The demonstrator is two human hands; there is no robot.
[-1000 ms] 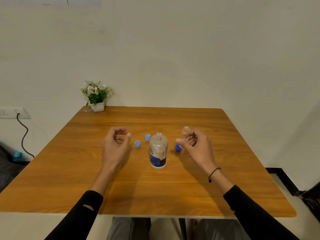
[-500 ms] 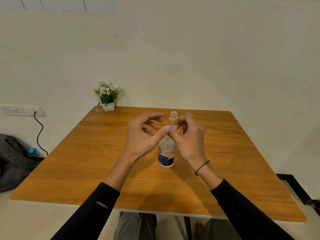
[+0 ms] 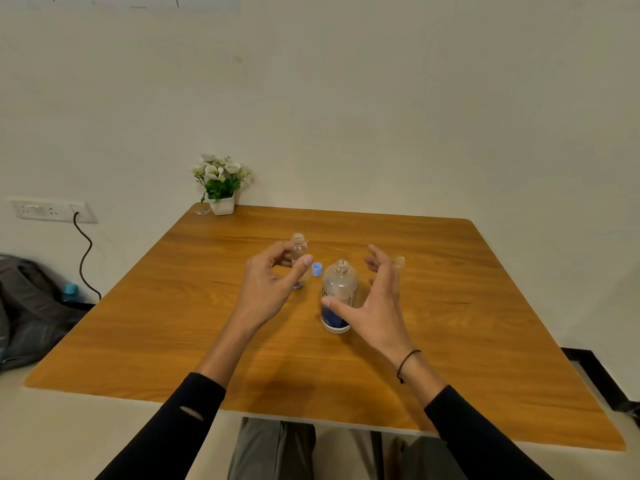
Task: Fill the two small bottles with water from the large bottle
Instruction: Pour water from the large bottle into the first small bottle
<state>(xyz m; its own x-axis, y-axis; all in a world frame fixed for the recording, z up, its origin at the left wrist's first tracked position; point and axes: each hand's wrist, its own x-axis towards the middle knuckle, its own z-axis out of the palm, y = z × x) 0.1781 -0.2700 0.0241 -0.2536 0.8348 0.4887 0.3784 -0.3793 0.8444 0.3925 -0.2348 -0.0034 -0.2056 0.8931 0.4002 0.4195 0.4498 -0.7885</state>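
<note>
The large clear bottle (image 3: pixel 339 292) with a blue label stands uncapped at the table's middle. My right hand (image 3: pixel 375 306) is spread around it, thumb across its front and fingers apart at its right side. My left hand (image 3: pixel 272 289) holds a small clear bottle (image 3: pixel 298 243) upright above the table, left of the large bottle. Only the neck of a second small bottle (image 3: pixel 400 261) shows behind my right fingers. A light blue cap (image 3: pixel 317 269) lies between my hands, and another cap (image 3: pixel 298 286) peeks out under my left thumb.
The wooden table (image 3: pixel 467 323) has a potted white flower (image 3: pixel 219 188) at its far left corner. A wall socket with a black cable (image 3: pixel 83 251) and a dark bag (image 3: pixel 27 306) are on the left, off the table.
The small bottle passed from my right hand to my left, which carried it leftward. My right hand dropped and opened around the large bottle. The camera tilted slightly.
</note>
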